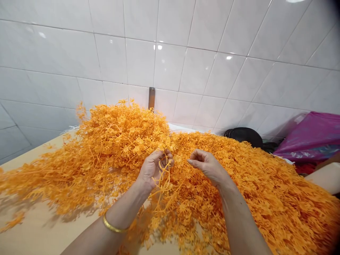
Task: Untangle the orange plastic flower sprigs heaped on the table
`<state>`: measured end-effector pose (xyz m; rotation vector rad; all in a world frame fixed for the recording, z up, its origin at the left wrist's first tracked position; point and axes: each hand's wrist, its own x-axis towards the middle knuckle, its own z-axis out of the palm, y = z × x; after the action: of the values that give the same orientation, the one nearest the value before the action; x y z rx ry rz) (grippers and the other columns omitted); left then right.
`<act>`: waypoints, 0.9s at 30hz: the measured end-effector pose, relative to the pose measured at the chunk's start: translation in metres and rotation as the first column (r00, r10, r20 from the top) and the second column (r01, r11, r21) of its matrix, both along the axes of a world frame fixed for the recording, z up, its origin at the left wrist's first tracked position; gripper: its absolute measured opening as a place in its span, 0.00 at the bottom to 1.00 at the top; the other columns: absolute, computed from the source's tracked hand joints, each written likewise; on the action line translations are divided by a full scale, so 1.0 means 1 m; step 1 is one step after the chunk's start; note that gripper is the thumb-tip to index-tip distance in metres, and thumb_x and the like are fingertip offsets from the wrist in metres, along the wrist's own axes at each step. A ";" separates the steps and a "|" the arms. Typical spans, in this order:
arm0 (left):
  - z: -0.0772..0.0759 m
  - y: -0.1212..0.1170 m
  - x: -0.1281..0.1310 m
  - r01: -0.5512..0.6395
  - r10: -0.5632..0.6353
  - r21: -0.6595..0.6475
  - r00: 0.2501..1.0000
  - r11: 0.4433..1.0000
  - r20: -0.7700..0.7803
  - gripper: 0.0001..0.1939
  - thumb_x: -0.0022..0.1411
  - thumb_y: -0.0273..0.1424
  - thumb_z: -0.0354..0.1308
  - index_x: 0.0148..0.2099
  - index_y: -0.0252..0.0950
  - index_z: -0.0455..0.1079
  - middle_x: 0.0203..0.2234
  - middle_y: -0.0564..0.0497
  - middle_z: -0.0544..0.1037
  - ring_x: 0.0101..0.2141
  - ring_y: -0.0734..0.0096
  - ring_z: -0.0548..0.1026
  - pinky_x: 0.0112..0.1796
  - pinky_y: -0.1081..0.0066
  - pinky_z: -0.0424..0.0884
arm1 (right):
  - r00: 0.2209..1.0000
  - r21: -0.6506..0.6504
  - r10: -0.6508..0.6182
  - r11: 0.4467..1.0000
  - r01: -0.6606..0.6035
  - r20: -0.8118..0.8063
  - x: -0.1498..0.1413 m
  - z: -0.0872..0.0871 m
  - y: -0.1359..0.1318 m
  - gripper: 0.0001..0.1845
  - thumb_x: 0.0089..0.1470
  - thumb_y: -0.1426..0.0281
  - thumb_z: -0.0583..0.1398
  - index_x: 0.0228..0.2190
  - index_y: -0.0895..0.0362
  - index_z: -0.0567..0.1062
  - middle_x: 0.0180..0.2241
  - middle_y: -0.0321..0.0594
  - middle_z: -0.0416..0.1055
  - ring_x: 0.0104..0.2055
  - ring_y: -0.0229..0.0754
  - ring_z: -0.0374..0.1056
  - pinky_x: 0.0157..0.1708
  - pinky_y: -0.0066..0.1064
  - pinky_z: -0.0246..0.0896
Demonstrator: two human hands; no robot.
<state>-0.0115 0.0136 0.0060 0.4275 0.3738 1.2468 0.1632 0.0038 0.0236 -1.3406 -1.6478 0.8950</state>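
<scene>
A big heap of orange plastic flower sprigs [111, 141] covers the tan table [32, 226] from the left to the right edge. My left hand [154, 168] is closed on a bunch of orange sprigs [163, 184] whose thin stems hang down from the fist. A gold bangle [114, 226] sits on that forearm. My right hand [205, 164] hovers just right of it above the heap, its fingers curled with thumb and forefinger pinched; I cannot make out anything in the pinch.
A white tiled wall [186, 53] rises behind the table, with a metal bracket [151, 98] on it. At the back right lie a black round object [243, 136] and a magenta plastic bag [313, 136]. Another person's forearm [326, 177] shows at the right edge.
</scene>
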 end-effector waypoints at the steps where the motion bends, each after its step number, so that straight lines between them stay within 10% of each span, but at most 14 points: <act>1: 0.000 0.000 0.000 -0.005 0.005 0.014 1.000 1.000 -0.010 0.01 0.48 0.22 0.52 0.26 0.30 0.64 0.23 0.49 0.70 0.24 0.75 0.70 0.26 0.74 0.69 | 1.000 -0.010 -0.004 1.000 0.004 -0.026 0.001 0.001 0.000 0.09 0.42 0.66 0.57 0.21 0.58 0.64 0.19 0.32 0.58 0.22 0.32 0.53 0.24 0.26 0.48; 15: 0.003 -0.007 0.003 0.000 0.017 0.110 0.989 0.994 -0.148 0.04 0.45 0.26 0.55 0.27 0.30 0.64 0.21 0.50 0.70 0.20 0.76 0.69 0.23 0.74 0.66 | 0.938 -0.040 0.306 0.948 -0.316 -0.161 -0.020 0.004 -0.010 0.17 0.40 0.58 0.61 0.31 0.56 0.72 0.31 0.38 0.68 0.36 0.41 0.61 0.36 0.32 0.54; 27: 0.003 -0.008 0.005 0.010 0.000 0.074 0.990 0.997 -0.140 0.03 0.45 0.24 0.53 0.27 0.31 0.64 0.21 0.50 0.70 0.21 0.75 0.69 0.23 0.75 0.65 | 0.921 0.031 0.306 0.951 -0.308 -0.241 -0.021 -0.004 -0.003 0.13 0.49 0.61 0.55 0.27 0.59 0.71 0.26 0.37 0.66 0.31 0.36 0.60 0.36 0.30 0.53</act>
<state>-0.0066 0.0052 0.0095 0.5812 0.4456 1.2324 0.1422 0.0004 0.0198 -0.9439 -1.6856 1.1995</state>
